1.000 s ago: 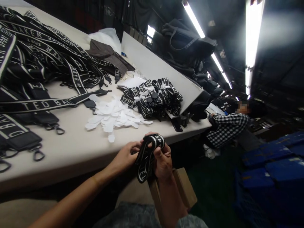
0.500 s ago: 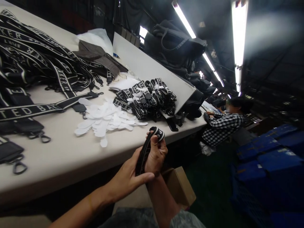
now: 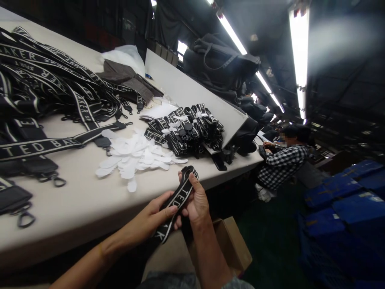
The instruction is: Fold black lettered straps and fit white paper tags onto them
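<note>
A black strap with white lettering is folded over in both my hands, just in front of the table's near edge. My right hand grips its looped top end, thumb on the outside. My left hand pinches the strap lower down, and the loose end hangs below my fingers. On the table beyond lie a scatter of white paper pieces and a stack of folded, bundled straps.
Several long unfolded straps with metal clips cover the table's left side. A brown cardboard box sits below my hands. A person in a checked shirt works at the right. Blue crates stand on the floor.
The strap went from a tight bundle in my right fist to a flatter fold showing its lettering. My left hand shifted from my right wrist onto the strap.
</note>
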`<action>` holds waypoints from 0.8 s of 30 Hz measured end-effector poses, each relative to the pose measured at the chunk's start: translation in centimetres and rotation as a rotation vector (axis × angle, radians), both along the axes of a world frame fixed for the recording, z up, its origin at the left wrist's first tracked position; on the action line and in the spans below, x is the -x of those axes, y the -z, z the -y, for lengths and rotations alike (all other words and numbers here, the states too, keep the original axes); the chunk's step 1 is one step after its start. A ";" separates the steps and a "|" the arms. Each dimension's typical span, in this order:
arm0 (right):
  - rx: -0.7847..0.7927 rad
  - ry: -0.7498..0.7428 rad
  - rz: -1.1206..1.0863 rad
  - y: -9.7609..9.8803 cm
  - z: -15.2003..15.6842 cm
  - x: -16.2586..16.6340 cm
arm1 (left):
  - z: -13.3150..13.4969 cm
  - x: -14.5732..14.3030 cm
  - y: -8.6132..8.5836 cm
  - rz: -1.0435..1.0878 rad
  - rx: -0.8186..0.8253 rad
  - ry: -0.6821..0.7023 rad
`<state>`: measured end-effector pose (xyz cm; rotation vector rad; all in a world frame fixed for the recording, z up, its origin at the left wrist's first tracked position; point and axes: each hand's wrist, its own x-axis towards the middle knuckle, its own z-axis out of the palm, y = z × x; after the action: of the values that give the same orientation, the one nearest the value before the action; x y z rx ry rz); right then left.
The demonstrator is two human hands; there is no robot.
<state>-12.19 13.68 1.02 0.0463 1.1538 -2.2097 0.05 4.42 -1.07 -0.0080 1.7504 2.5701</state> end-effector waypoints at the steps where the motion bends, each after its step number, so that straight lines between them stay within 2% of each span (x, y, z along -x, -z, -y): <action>1: 0.018 -0.034 0.035 0.3 -0.2 -0.1 | 0.4 -0.2 0.0 -0.003 -0.021 0.017; 4: 0.099 -0.151 0.098 0.9 -0.5 -0.4 | 1.7 -0.7 0.1 -0.021 0.023 0.052; 7: 0.150 -0.206 0.068 1.0 -0.2 -0.7 | 2.7 -1.1 0.2 -0.028 0.189 0.030; 9: 0.153 -0.114 -0.079 0.9 0.3 -1.0 | 2.7 -1.1 0.4 -0.044 0.237 -0.037; 13: 0.128 0.111 -0.460 0.5 1.7 -1.9 | 1.1 -0.8 0.8 -0.084 0.190 -0.272; 15: 0.125 0.148 -0.554 0.2 2.3 -2.2 | 0.1 -0.7 0.8 -0.073 0.166 -0.376; 17: 0.140 0.139 -0.545 -0.2 2.9 -2.2 | -0.4 -0.7 0.6 -0.066 0.153 -0.435; 19: 0.163 0.073 -0.440 -0.5 3.5 -1.6 | -0.3 -0.8 0.1 -0.072 0.126 -0.432; 22: 0.170 -0.184 -0.275 -0.8 4.6 0.3 | 1.2 -1.3 -1.2 -0.073 0.089 -0.435; 24: 0.177 -0.321 -0.294 -0.6 5.6 1.6 | 3.1 -2.2 -2.2 -0.069 0.085 -0.535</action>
<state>-13.83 8.03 1.57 -0.5185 1.0267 -2.0607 2.20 1.36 1.18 -0.4548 2.1231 2.8590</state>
